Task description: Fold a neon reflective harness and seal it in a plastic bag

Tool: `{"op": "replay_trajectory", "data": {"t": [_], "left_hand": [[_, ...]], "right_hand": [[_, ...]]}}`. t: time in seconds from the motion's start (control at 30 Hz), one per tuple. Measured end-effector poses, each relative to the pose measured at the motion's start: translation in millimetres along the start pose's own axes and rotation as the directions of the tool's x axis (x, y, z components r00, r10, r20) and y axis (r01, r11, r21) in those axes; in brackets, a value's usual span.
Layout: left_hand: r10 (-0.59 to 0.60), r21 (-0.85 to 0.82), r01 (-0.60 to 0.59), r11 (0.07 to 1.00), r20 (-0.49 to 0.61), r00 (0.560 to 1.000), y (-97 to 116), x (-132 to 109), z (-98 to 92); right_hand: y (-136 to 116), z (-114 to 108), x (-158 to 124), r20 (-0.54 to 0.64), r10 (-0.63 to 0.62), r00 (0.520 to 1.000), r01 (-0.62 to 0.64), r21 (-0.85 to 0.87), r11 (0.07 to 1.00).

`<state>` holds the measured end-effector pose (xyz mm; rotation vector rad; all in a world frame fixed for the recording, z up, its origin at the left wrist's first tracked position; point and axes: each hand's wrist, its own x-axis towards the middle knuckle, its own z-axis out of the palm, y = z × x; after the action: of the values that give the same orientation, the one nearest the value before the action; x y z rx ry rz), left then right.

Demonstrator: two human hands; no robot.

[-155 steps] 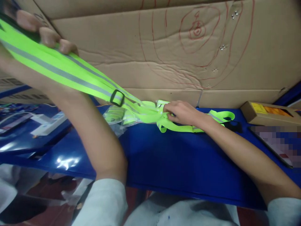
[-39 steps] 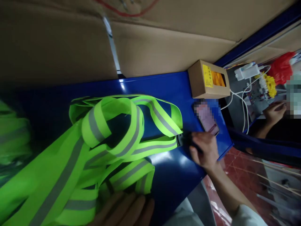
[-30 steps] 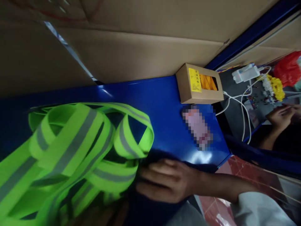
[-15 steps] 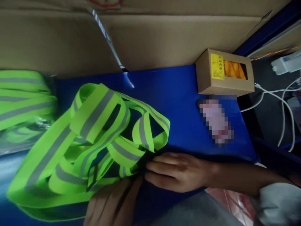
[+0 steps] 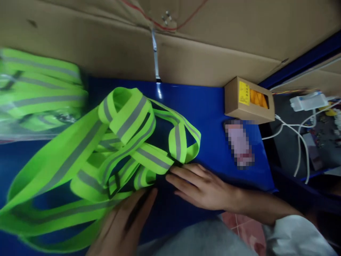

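Observation:
A tangle of neon green straps with grey reflective stripes (image 5: 125, 142) lies on the blue table (image 5: 205, 106). My right hand (image 5: 199, 185) rests flat at the tangle's right end, fingers stretched out and touching the straps. My left hand (image 5: 125, 224) comes in from the bottom edge, fingers extended against the lower straps, blurred by motion. Neither hand is closed round anything.
More green reflective straps in clear plastic (image 5: 39, 96) lie at the left. A cardboard wall (image 5: 186, 46) stands behind the table. A small cardboard box with an orange window (image 5: 249, 101) and a phone (image 5: 239, 144) sit at the right. White cables (image 5: 295, 131) lie beyond the table edge.
The view has swung left and steadied. My right hand has let its fingers flatten at the strap end, and the left hand has slid further up against the straps.

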<state>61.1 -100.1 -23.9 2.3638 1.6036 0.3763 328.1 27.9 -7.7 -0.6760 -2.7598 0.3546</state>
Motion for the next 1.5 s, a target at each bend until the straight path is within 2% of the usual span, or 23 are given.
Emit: {"op": "replay_trajectory", "data": {"t": [0.07, 0.13, 0.27, 0.43, 0.6, 0.73, 0.87, 0.93, 1.07, 1.17, 1.27, 1.37, 1.43, 1.5], "left_hand": [[-0.016, 0.024, 0.017, 1.000, -0.029, 0.999, 9.0, 9.9, -7.5], [-0.045, 0.075, 0.052, 0.996, -0.103, 0.994, 15.2, 23.3, -11.8], [-0.149, 0.073, 0.166, 0.983, -0.191, 0.970, 17.5, 42.1, -11.6], [-0.216, 0.037, 0.232, 0.972, -0.244, 0.945, 20.2, 41.0, -8.1], [-0.297, 0.008, 0.319, 0.948, -0.340, 0.892, 23.6, 39.7, 0.2], [-0.290, 0.031, 0.329, 0.944, -0.400, 0.870, 22.3, 44.1, 4.5], [-0.261, 0.040, 0.303, 0.952, -0.411, 0.874, 17.5, 43.2, 2.8], [-0.225, 0.035, 0.258, 0.965, -0.389, 0.893, 14.7, 38.7, 1.0], [-0.108, 0.031, 0.121, 0.992, -0.267, 0.958, 11.4, 26.5, -1.2], [-0.128, 0.043, 0.144, 0.989, -0.266, 0.956, 12.3, 22.4, 0.2], [-0.151, 0.052, 0.173, 0.983, -0.290, 0.945, 13.7, 24.8, 2.4], [-0.169, 0.060, 0.197, 0.979, -0.314, 0.934, 13.5, 28.6, 3.1], [-0.178, 0.057, 0.207, 0.977, -0.328, 0.928, 13.0, 29.4, 2.8], [-0.195, 0.036, 0.219, 0.975, -0.335, 0.922, 12.9, 28.5, 2.6]], "right_hand": [[0.6, 0.3, -3.2, -0.019, -0.023, 1.000, 0.024, 0.058, 0.998], [2.0, 0.9, -6.1, 0.002, -0.018, 1.000, 0.018, 0.099, 0.995], [6.4, -2.1, -11.2, 0.057, -0.006, 0.998, -0.003, 0.156, 0.988], [9.2, -8.2, -15.9, 0.056, -0.041, 0.998, 0.031, 0.177, 0.984], [7.4, -7.6, -13.3, -0.002, -0.042, 0.999, 0.041, 0.238, 0.970], [5.6, -8.4, -8.4, -0.010, -0.078, 0.997, 0.078, 0.227, 0.971], [6.7, -9.3, -6.6, 0.031, -0.151, 0.988, 0.145, 0.143, 0.979], [9.1, -9.0, -6.0, 0.082, -0.167, 0.983, 0.158, 0.106, 0.982], [12.6, -10.9, -0.9, 0.241, -0.108, 0.965, 0.105, 0.026, 0.994], [10.5, -17.3, 2.3, 0.307, -0.045, 0.951, 0.058, -0.035, 0.998], [5.9, -22.2, 2.6, 0.266, 0.001, 0.964, 0.028, -0.106, 0.994], [1.5, -19.3, 4.4, 0.122, 0.009, 0.992, 0.011, -0.166, 0.986], [0.2, -14.9, 7.0, 0.069, 0.012, 0.998, -0.004, -0.108, 0.994], [1.9, -12.2, 8.6, 0.084, 0.013, 0.996, -0.015, 0.014, 1.000]]}}
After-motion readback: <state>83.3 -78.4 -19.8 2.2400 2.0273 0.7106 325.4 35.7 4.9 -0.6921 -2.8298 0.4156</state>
